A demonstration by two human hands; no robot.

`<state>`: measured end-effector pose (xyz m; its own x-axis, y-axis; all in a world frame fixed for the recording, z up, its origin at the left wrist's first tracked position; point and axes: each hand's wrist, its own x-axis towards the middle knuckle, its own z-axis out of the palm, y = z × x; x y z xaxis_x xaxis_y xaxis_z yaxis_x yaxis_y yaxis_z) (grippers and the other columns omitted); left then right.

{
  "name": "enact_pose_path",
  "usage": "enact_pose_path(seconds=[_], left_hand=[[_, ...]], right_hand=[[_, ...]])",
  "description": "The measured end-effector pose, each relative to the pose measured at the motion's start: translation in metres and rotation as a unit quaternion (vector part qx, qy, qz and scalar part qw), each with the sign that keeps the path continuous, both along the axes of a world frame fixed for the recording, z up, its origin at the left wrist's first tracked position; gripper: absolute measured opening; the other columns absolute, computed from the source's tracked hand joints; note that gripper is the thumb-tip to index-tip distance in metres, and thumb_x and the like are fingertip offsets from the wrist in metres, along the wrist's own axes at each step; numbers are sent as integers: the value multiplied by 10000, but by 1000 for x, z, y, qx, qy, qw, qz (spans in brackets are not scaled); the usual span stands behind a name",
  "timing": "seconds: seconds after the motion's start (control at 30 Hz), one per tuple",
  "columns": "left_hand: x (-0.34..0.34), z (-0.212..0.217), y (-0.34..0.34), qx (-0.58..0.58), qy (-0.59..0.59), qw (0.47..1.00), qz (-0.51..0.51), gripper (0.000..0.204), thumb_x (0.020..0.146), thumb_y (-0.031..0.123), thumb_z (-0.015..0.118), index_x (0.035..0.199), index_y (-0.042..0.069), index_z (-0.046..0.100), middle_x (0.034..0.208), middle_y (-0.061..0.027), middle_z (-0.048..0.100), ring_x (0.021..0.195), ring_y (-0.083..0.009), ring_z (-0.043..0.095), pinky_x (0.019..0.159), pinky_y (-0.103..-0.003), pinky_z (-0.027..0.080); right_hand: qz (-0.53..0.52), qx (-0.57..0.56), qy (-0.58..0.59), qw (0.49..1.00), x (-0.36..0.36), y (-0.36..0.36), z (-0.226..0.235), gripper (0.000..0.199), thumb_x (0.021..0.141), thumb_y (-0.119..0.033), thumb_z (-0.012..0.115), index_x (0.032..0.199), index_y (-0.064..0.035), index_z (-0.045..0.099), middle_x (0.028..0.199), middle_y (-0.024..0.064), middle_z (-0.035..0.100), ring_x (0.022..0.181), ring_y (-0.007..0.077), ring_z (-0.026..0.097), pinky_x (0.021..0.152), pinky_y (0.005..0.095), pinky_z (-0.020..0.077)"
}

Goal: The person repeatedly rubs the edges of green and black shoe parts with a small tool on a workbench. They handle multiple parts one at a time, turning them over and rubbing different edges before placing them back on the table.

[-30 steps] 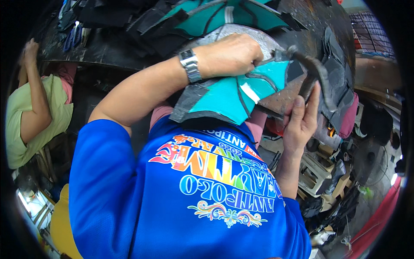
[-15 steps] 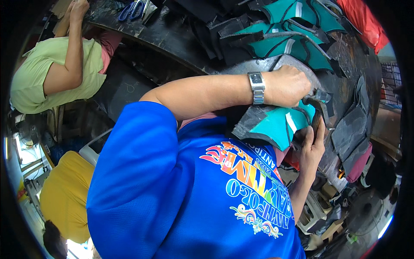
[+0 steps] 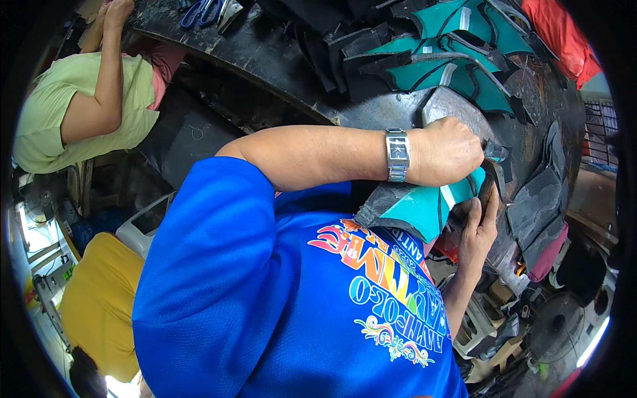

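The teal piece (image 3: 424, 207), with dark grey ends and a white tab, lies tilted just beyond the blue shirt (image 3: 265, 285) of the person working; its upper edge runs out of sight under the left hand (image 3: 446, 151). That hand, at one o'clock of the piece, is curled into a fist, knuckles up. Its fingertips are hidden, so I cannot tell whether it is clamped on the edge or only pressing. A metal watch (image 3: 397, 155) circles the wrist.

At four o'clock the right hand (image 3: 479, 229) has thumb and fingers closed on a dark tool (image 3: 492, 174); the fist and shadow hide much of it, and its kind is hard to make out.

Beyond the fist, a grey block (image 3: 454, 106) shows only in part. At twelve, more teal pieces (image 3: 434, 73) overlap on the dark table (image 3: 265, 73), many edges buried. Grey pieces (image 3: 541, 192) lie stacked at three, red material (image 3: 564, 43) at one, scissors (image 3: 201, 12) at ten, cut off by the top.

Farther out at ten sits a co-worker (image 3: 99, 99) in pale green, head out of view. A yellow shirt (image 3: 99, 298) shows at eight; a dim, blurred fan (image 3: 557, 325) at four.
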<state>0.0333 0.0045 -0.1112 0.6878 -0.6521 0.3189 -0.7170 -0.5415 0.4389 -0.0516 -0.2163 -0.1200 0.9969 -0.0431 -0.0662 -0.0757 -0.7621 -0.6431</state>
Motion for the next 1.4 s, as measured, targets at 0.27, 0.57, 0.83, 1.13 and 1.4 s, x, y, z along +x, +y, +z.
enact_pose_path(seconds=[0.27,0.57,0.83,1.13,1.4], left_hand=[[3,-16,10,-49,92,992,66,177,780,133,668,851,-28,688,803,-243,687,814,-386,709,722,-465,557],[8,-39,16,-207,127,970,-15,118,789,38,700,879,-10,639,868,-153,647,809,-337,660,707,-397,511],[8,-39,20,-208,120,970,-31,77,834,41,709,878,7,655,861,-127,641,816,-321,664,703,-383,519],[7,-40,20,-205,127,970,-32,86,840,56,723,889,16,666,869,-120,651,819,-315,668,711,-375,526],[7,-38,20,-194,122,973,-15,99,824,67,729,895,9,690,872,-138,671,825,-328,675,732,-389,535]], right_hand=[[13,-12,-47,999,1,3,-2,439,1040,-259,548,1426,-54,509,1209,214,680,1078,257,672,927,367,510],[19,-16,-62,998,-4,4,-1,342,1015,-217,589,1307,-40,582,934,234,702,842,344,718,756,396,538],[11,82,-13,996,1,-4,18,435,1035,-145,560,1446,-22,494,1002,79,677,856,122,608,748,258,471],[72,0,-7,997,2,7,23,415,974,-148,646,1381,-117,568,861,176,683,795,148,658,723,339,520],[9,131,-64,989,-4,11,27,414,1015,-178,586,1387,-12,510,831,141,695,695,265,662,651,371,514]])
